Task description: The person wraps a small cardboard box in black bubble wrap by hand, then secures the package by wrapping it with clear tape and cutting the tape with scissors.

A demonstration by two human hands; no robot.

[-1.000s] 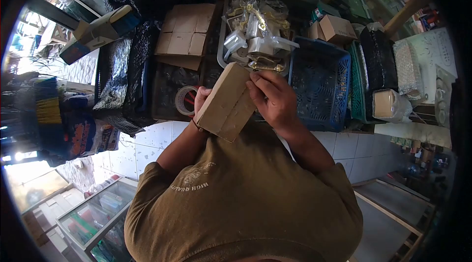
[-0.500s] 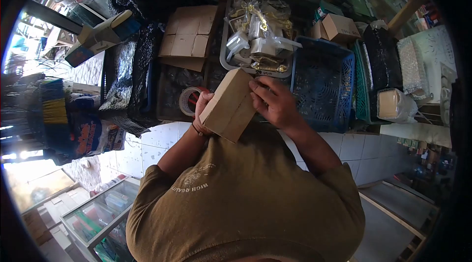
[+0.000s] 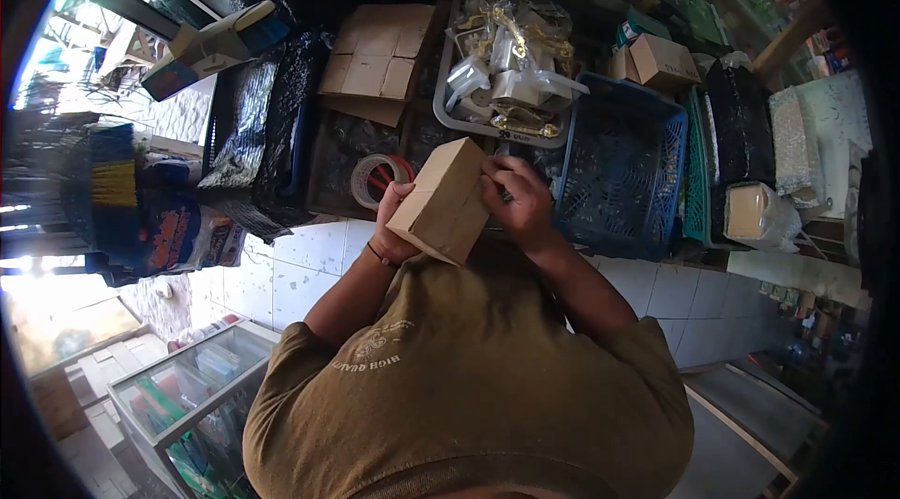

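A plain brown cardboard box (image 3: 441,194) is held tilted in front of my chest. My left hand (image 3: 394,218) grips it from the left, with the thumb on the side and the other fingers hidden beneath. At the box's right side, the bent fingers of my right hand (image 3: 517,197) pinch its edge near the upper corner; their tips are partly hidden. Just beyond the box stands a white tray (image 3: 441,110) holding gold-coloured handles (image 3: 514,30) and parts in clear plastic. A tape roll (image 3: 367,182) lies left of my left hand.
A blue plastic basket (image 3: 569,176) stands right of the tray, with a green basket (image 3: 698,166) beside it. Flattened cardboard (image 3: 375,49) lies at the back left. Wrapped parcels (image 3: 750,210) sit at the right. A glass case (image 3: 202,387) is at the lower left.
The view has shifted slightly, so the surroundings sit a little to the right. The box has tilted a little, and my right hand's fingers are bent closer against its side.
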